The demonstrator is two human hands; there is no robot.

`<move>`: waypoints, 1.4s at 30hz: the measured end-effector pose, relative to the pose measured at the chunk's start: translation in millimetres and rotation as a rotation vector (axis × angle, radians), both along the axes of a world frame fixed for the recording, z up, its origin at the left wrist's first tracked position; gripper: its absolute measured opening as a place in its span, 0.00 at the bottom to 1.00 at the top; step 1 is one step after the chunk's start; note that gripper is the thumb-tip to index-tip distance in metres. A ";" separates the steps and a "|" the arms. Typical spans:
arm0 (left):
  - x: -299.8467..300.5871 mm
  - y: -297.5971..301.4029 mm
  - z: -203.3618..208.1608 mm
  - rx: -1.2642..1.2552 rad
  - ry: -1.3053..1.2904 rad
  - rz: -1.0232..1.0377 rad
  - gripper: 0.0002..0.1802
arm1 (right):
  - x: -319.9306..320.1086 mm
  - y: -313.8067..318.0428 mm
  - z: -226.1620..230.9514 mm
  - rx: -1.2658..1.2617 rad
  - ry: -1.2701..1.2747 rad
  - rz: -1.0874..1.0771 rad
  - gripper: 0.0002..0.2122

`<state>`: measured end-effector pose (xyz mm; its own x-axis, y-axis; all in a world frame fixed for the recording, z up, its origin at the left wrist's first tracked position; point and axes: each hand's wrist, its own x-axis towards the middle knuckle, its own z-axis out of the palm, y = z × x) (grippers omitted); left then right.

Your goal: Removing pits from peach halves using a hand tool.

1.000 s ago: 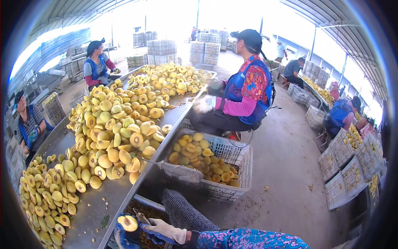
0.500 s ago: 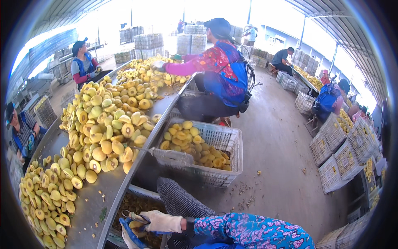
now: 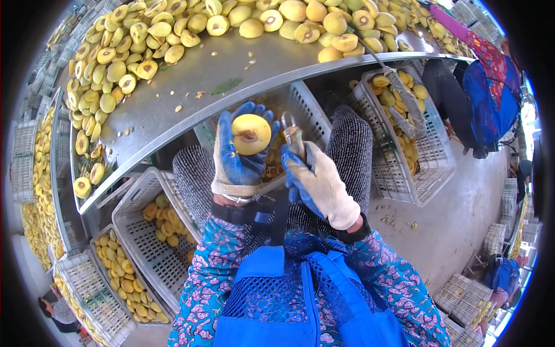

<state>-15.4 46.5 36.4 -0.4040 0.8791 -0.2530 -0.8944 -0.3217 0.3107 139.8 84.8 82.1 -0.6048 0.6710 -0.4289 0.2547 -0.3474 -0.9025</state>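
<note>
My left hand point(image 3: 237, 169), in a white glove with a blue coated palm, is turned palm up. Its fingers cup a yellow peach half point(image 3: 251, 133), whose cut face shows a brown hollow in the middle. Beside it, my right hand point(image 3: 324, 184), gloved alike, grips a small pitting tool point(image 3: 295, 141) with a metal loop at its tip. The loop points up and stands just clear of the peach half. Under both hands, between my knees, a crate point(image 3: 312, 110) holds brownish-yellow pieces, partly hidden by the gloves.
A metal table point(image 3: 167, 95) heaped with halved peaches point(image 3: 133, 52) runs across in front, its raised rim near my hands. Crates point(image 3: 144, 231) with peach halves stand at my left; another crate point(image 3: 425, 176) is at my right, near a co-worker in a blue vest point(image 3: 491, 98).
My view has swung down onto my lap. My hands, earlier close together at the lower edge, now show in the middle, held apart with the peach half facing up.
</note>
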 end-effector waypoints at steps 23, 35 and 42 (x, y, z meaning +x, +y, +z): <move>14.0 -10.4 3.8 -0.202 0.310 0.091 0.26 | -13.5 -24.1 -37.4 0.466 -0.193 0.314 0.15; 15.1 -5.4 -23.8 -0.332 0.467 0.185 0.18 | -20.8 -11.3 -57.4 0.007 0.182 0.338 0.13; 13.3 -12.6 -20.9 -0.292 0.415 0.089 0.24 | -24.7 -10.7 -77.8 0.068 0.124 0.449 0.14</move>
